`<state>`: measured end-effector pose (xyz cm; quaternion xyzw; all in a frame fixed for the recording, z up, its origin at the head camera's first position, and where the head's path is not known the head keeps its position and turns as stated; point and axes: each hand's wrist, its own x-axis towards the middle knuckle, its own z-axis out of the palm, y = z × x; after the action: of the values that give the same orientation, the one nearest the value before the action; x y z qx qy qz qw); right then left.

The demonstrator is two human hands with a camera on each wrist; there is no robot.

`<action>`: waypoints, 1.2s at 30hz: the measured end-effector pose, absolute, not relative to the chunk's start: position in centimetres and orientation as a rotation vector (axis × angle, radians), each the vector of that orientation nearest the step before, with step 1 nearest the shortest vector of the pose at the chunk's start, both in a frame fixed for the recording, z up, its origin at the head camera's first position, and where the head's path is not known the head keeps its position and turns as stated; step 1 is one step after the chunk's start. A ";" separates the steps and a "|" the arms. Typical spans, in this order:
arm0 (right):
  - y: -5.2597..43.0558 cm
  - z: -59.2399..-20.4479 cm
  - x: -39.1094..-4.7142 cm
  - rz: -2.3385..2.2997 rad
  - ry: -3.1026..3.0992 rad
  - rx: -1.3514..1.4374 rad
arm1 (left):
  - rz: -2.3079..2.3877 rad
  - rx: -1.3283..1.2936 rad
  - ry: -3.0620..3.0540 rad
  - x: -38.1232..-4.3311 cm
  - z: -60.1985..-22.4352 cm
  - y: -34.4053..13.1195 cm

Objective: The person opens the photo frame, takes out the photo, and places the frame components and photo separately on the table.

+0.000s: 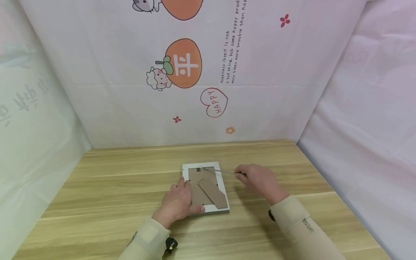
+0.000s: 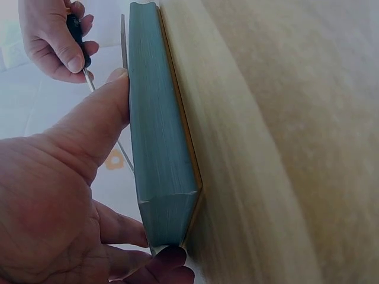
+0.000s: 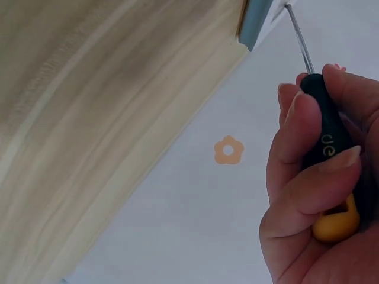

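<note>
Head view: the picture frame [image 1: 208, 186] lies back-up on the counter [image 1: 113, 198], left hand [image 1: 177, 200] spread along its near-left corner. The right hand [image 1: 260, 180] grips a screwdriver [image 3: 323, 109], tip at the frame's far end.

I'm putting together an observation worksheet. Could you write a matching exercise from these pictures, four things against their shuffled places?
Things
1. Screwdriver
2. Easel stand
3. Left hand
4. Orange flower

Places
A. At the near left corner of the picture frame
B. Printed on the white backdrop
C. Gripped by the right hand
D. On the brown back panel

Right pairs: 1-C; 2-D; 3-A; 4-B
</note>
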<state>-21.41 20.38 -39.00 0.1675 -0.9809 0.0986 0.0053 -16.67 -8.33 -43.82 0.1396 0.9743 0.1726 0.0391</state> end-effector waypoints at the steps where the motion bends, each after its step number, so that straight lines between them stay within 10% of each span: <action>1: 20.4 -38.9 -21.5 0.315 -3.082 0.526 | 0.530 0.428 2.987 -16.7 -43.8 -8.3; 36: 21.4 -37.6 -22.9 0.453 -3.179 0.586 | 0.505 0.426 2.994 -16.7 -44.3 -8.4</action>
<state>-22.93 21.36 -37.65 0.1791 -0.9721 0.1386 -0.0610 -16.73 -8.45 -44.25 0.1388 0.9758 0.1646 0.0376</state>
